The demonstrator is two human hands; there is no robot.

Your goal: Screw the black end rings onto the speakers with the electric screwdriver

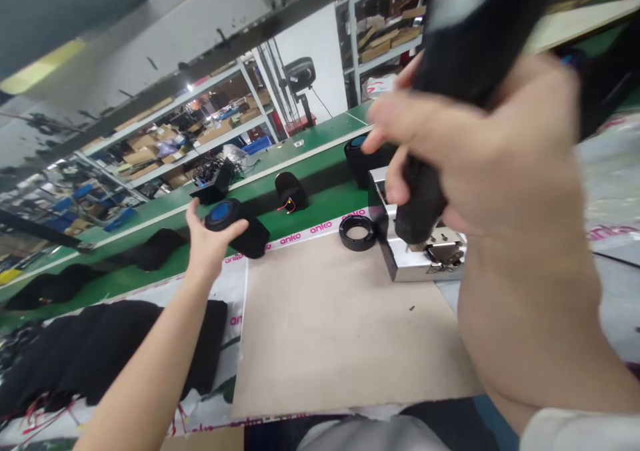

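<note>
My left hand (207, 251) reaches forward with thumb and fingers spread apart. Just beyond it, on the green belt's near edge, lies a black cylindrical housing with a blue round end (253, 234); whether the fingers touch it I cannot tell. My right hand (495, 151) is wrapped round a thick black tool that looks like an electric screwdriver (423, 201), blurred and close to the camera. Its lower end points down over a silver metal box (407, 268) that resembles a screw feeder. Beside that box a black ring (357, 232) rests at the cardboard sheet's far edge.
A brown cardboard sheet (340, 324) covers the bench before me. Black fabric-covered pieces with red wires (100, 344) are piled at left. Along the green belt (320, 198) sit a black cylinder with wires (290, 191) and other dark parts. Shelves with boxes (150, 151) stand behind.
</note>
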